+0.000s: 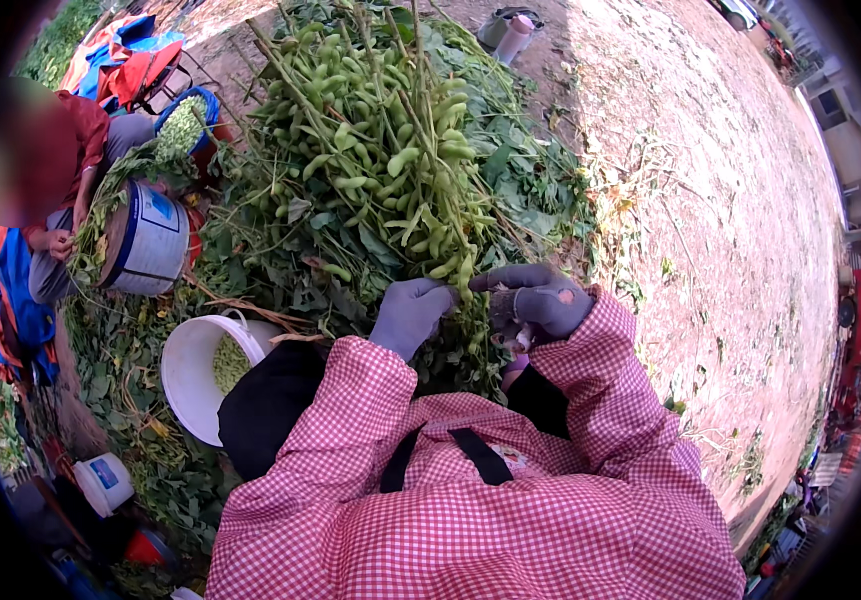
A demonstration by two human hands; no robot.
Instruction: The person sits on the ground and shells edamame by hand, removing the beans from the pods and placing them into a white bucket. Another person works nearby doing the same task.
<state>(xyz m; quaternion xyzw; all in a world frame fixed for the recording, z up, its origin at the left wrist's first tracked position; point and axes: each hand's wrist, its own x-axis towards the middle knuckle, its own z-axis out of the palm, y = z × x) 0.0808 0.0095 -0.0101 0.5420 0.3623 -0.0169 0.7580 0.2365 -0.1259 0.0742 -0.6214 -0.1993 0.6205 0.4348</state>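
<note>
Before me lies a large heap of soybean plants [385,127] with thick bunches of green pods on their stems. My left hand [414,313], in a grey glove, is closed at the near end of a pod-bearing stem [466,271]. Across from it, my right hand [546,300] has its index finger stretched to the same pods and its other fingers curled. That glove looks worn and dirty; whether it grips anything cannot be made out. To the left of my left hand, a white bucket [188,375] leans over, with loose green pods or beans [231,363] inside.
At left a person in a red top [89,142] handles stems over a white and blue tub [151,240]. Behind it stands a container of pods [181,126]. A small white bucket [104,484] sits lower left. A pink bottle [514,39] stands beyond the heap. Sunlit ground [708,225] stretches right.
</note>
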